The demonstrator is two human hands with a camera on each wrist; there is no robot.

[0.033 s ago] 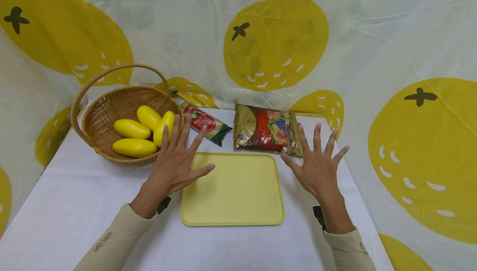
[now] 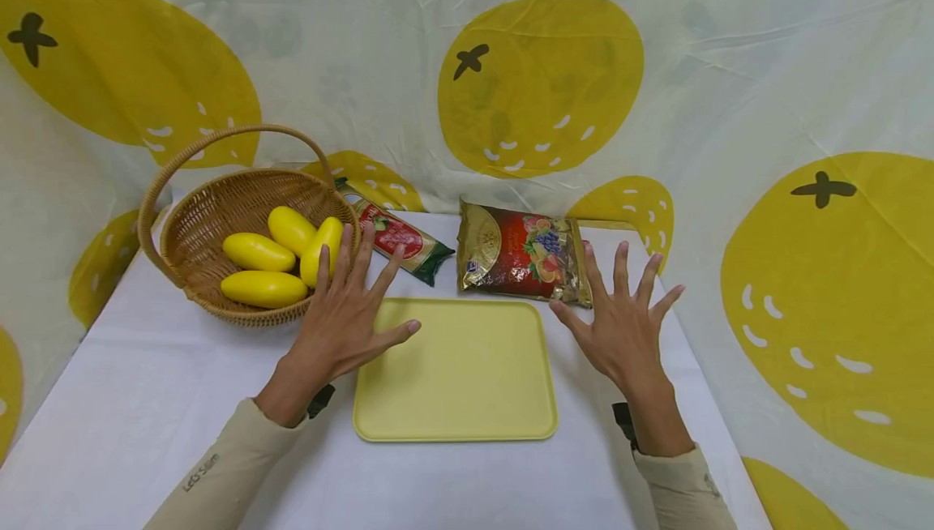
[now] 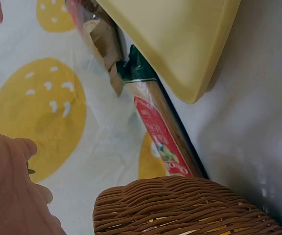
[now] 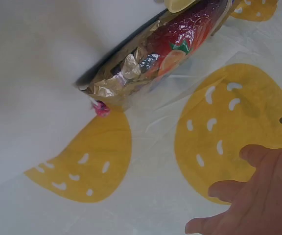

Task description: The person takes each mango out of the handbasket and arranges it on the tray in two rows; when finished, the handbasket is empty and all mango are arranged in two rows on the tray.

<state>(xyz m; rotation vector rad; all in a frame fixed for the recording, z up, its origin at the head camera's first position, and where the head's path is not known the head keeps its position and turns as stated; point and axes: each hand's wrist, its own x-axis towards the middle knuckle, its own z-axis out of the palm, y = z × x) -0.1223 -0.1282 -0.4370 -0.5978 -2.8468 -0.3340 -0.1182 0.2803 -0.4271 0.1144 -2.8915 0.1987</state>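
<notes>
Both hands hover above the table with fingers spread and nothing held. My left hand [image 2: 339, 327] is over the left edge of a pale yellow tray [image 2: 456, 376], its fingertips overlapping the near right rim of a wicker basket [image 2: 197, 222]. Several yellow mango-like fruits [image 2: 259, 252] lie in the basket. Right of the tray is my right hand [image 2: 627, 335], its fingertips close to a red and gold candy bag [image 2: 503, 250]. A pasta packet [image 2: 397, 238] with a red label and green ends lies between basket and bag. The left wrist view shows the packet [image 3: 158, 129] beside the basket [image 3: 146, 200].
White cloth covers the table [image 2: 467, 485], and a fabric backdrop [image 2: 379, 52] with large yellow fruit prints rises behind it. The basket's tall handle [image 2: 241, 131] arches over its opening. A small pink object [image 4: 101, 108] shows at the candy bag's end in the right wrist view.
</notes>
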